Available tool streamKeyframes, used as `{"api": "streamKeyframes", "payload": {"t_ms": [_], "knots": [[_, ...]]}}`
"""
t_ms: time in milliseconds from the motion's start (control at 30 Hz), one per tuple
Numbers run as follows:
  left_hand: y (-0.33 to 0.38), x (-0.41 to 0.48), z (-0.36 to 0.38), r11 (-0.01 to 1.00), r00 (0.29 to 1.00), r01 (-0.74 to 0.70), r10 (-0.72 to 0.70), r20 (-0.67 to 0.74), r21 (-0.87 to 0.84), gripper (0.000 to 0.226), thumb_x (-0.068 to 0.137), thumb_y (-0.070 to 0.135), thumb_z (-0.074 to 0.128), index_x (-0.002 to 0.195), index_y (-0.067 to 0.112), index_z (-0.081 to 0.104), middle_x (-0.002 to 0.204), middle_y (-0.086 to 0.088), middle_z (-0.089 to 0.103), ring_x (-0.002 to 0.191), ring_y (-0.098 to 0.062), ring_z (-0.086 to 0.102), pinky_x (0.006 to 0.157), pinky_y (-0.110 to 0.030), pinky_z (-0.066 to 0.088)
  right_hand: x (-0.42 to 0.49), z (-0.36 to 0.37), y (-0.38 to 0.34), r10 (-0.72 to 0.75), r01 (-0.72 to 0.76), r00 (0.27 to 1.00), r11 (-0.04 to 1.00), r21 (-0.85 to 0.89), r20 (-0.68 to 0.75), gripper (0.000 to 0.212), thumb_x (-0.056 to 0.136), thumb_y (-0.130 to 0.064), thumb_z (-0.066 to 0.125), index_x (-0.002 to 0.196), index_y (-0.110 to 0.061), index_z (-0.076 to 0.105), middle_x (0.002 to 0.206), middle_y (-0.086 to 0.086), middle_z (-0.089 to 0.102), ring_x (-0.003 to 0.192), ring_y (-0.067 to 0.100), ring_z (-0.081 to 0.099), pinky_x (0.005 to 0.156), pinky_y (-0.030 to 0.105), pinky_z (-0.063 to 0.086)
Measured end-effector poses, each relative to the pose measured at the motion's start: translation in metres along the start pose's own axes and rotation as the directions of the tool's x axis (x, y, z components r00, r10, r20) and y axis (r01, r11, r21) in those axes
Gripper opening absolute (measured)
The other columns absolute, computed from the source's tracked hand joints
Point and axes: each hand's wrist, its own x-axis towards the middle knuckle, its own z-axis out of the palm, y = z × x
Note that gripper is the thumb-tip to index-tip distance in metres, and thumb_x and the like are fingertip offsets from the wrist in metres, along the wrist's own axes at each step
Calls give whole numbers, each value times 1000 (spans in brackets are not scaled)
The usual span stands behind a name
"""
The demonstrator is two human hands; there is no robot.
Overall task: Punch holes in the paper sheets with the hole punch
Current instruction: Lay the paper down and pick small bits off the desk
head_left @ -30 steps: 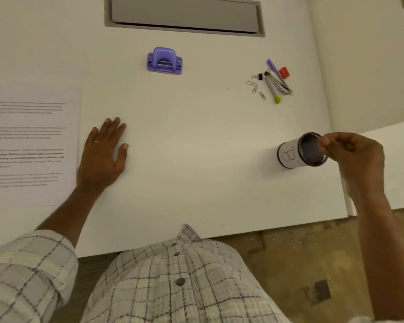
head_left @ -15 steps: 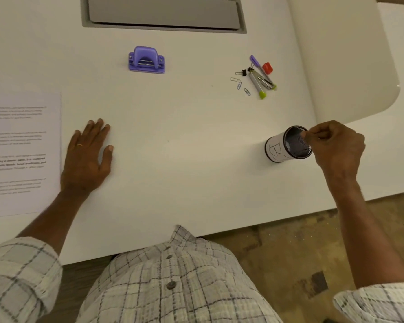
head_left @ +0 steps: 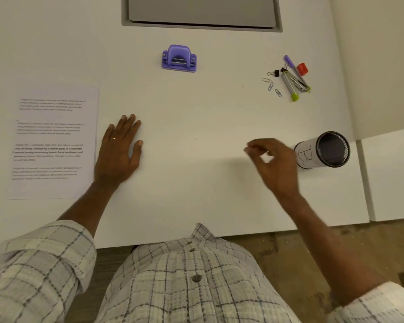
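Task status: not started, as far as the view shows. The punch (head_left: 179, 58) stands at the far centre of the desk (head_left: 196, 117), untouched, with no paper in its slot. The sheets (head_left: 54, 141) lie flat at the left of the desk, printed side up, well apart from the punch; no holes are visible along their edges.

Left hand (head_left: 118, 150): flat on the desk, palm down, fingers (head_left: 126, 123) extended and close together, holding nothing. It rests just right of the sheets.

Right hand (head_left: 274, 164): raised over the desk right of centre, fingers (head_left: 252, 148) curled with thumb near forefinger. The hand is blurred; whether it pinches anything cannot be told. It is just left of the cup (head_left: 322, 150), not touching it.

A cluster of clips and pens (head_left: 289, 78) lies at the far right, not needed.

Remaining, by judgement: bring sheets and punch together, insert the sheet edge in the slot, press the lever.
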Motion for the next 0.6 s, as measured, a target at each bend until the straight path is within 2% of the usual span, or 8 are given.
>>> {"api": "streamKeyframes", "payload": {"t_ms": [100,233,367,600], "knots": [[-2,0,0,1000,1000,-1,1,-2,3,56,106,30,41,160,17,34,169,-1,30,159,-18,21,129,-48,18,-1,62,-14,-12,7,992,999,38,122,14,90,-32,73,100,-22,76,95,-9,74,84,6,68,78,27,54],[-4,0,1,1000,1000,-2,2,-6,0,56,106,31,41,160,18,33,169,-1,29,159,-17,21,129,-49,19,13,112,-24,-100,119,976,989,-89,194,24,95,-32,65,113,-19,74,107,-4,72,98,16,66,82,29,54],[-4,-1,0,1000,1000,-2,2,-1,-2,56,107,32,41,160,17,34,169,-1,29,159,-17,20,129,-49,20,32,127,-27,-144,183,967,966,-181,209,21,95,-28,63,110,-16,73,102,1,71,92,23,64,74,36,55],[-3,-1,-1,1000,1000,11,-11,8,-8,56,106,32,40,160,17,34,169,0,29,159,-16,20,129,-48,20,48,129,-27,-211,278,944,924,-264,256,11,91,-16,62,89,-10,71,84,3,65,75,24,59,57,36,52]]}}
